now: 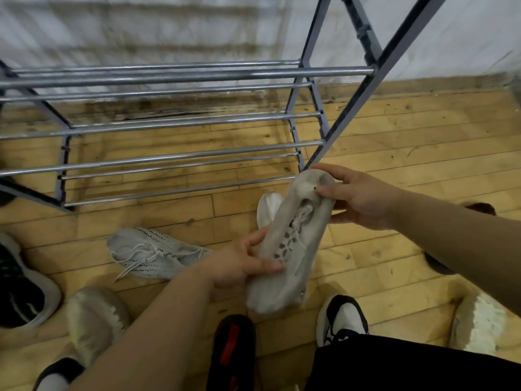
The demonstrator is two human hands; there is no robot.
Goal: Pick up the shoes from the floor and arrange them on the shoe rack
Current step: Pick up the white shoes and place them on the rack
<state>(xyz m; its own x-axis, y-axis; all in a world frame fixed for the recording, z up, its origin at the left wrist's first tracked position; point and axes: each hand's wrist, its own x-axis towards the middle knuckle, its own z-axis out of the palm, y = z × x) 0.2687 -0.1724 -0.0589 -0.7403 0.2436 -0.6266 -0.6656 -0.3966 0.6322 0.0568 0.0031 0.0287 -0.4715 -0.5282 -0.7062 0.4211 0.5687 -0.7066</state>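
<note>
A grey-beige sneaker [293,244] is held in the air above the wooden floor, heel end up and away from me. My right hand [358,198] pinches its heel collar. My left hand [245,263] grips its side near the laces. The metal shoe rack [174,119] stands just beyond, its rails bare. A white knit sneaker [149,255] lies on its side on the floor to the left. Part of another white shoe [267,207] shows behind the held one.
Several more shoes lie on the floor near me: a black and green one [19,292] at left, a pale yellow-green one [95,317], a black and red one [234,348], a black and white one [341,317], and a cream one [479,325] at right. A white wall backs the rack.
</note>
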